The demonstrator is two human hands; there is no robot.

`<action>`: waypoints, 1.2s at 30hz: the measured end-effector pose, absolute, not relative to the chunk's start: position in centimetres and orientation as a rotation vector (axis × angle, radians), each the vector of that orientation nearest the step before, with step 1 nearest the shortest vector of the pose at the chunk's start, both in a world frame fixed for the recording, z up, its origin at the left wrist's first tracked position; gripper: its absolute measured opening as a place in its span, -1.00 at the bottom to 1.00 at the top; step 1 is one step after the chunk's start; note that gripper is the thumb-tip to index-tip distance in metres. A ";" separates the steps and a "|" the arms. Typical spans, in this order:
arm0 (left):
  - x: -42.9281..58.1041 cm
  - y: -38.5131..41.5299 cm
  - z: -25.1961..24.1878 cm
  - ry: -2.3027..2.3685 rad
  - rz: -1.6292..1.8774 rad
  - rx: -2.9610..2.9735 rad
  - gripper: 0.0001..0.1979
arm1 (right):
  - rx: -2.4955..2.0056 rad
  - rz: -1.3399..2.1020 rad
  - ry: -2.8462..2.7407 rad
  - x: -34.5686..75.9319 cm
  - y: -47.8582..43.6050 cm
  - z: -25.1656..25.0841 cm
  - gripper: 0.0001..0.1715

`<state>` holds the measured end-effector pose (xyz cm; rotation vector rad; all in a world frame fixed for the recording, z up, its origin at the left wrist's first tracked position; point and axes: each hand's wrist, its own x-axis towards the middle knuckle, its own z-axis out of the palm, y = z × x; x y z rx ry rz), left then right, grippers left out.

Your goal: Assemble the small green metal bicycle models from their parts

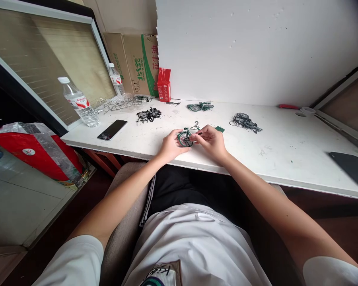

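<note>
A small green model bicycle (185, 139) with a dark-spoked wheel stands upright near the table's front edge. My left hand (173, 146) has its fingers closed round the wheel end of it. From the right, my right hand (211, 141) pinches at the bicycle's middle, thumb and forefinger together over a tiny dark part too small to name. The far end of the bicycle is partly hidden behind the right fingers. Just beyond that hand lies a flat green piece (220, 129).
Behind are a green model bicycle (200, 107) and black ones (149, 114) (246, 122). A phone (112, 130), water bottles (81, 105) (116, 80) and clear part frames (119, 104) are left. A red box (164, 85) stands by the wall; a dark slab (350, 169) lies right.
</note>
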<state>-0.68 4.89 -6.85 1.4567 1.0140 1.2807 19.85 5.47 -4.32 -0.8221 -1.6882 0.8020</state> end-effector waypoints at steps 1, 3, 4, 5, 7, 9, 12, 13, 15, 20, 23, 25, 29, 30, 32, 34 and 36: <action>-0.7 4.9 -6.7 0.999 1.270 1.437 -0.04 | -0.814 0.811 -1.686 19.8 5.5 -4.3 -0.57; -0.9 4.9 -6.5 0.992 1.256 1.414 -0.05 | -0.796 0.834 -1.678 19.8 5.4 -4.3 -0.57; -1.0 4.9 -6.5 1.001 1.253 1.409 -0.08 | -0.790 0.848 -1.674 19.8 5.4 -4.2 -0.56; -1.1 5.0 -6.5 1.011 1.252 1.407 -0.11 | -0.787 0.860 -1.672 19.8 5.5 -4.2 -0.55; -1.2 5.2 -6.5 1.015 1.251 1.403 -0.17 | -0.788 0.877 -1.668 19.7 5.5 -4.2 -0.53; -1.3 5.4 -6.6 0.999 1.254 1.388 -0.17 | -0.788 0.883 -1.659 19.7 5.6 -4.2 -0.52; -1.1 5.6 -6.7 1.012 1.277 1.329 -0.16 | -0.779 0.890 -1.643 19.7 5.6 -4.2 -0.51; -1.1 5.6 -6.6 1.027 1.287 1.301 -0.15 | -0.776 0.894 -1.640 19.6 5.6 -4.3 -0.51; -1.0 5.6 -6.5 1.044 1.301 1.254 -0.14 | -0.770 0.895 -1.634 19.6 5.6 -4.2 -0.51; -0.7 5.3 -6.1 0.974 1.327 1.209 -0.20 | -0.739 0.857 -1.619 19.5 5.4 -4.1 -0.50; -0.5 4.9 -5.9 0.883 1.335 1.234 -0.40 | -0.738 0.837 -1.619 19.5 5.3 -4.1 -0.49; -0.5 4.8 -5.7 0.856 1.325 1.236 -0.48 | -0.741 0.829 -1.620 19.4 5.2 -4.0 -0.47; -0.5 4.7 -5.6 0.867 1.313 1.204 -0.48 | -0.717 0.855 -1.622 19.4 5.2 -4.1 -0.47; -0.5 4.7 -5.6 0.865 1.314 1.200 -0.47 | -0.715 0.857 -1.617 19.4 5.3 -4.1 -0.46; -0.5 4.8 -5.7 0.859 1.320 1.193 -0.47 | -0.722 0.851 -1.603 19.3 5.3 -4.2 -0.44; -0.4 4.8 -5.9 0.865 1.326 1.192 -0.47 | -0.739 0.842 -1.598 19.3 5.4 -4.3 -0.41; -0.4 4.9 -6.0 0.886 1.332 1.200 -0.47 | -0.751 0.832 -1.604 19.3 5.3 -4.3 -0.39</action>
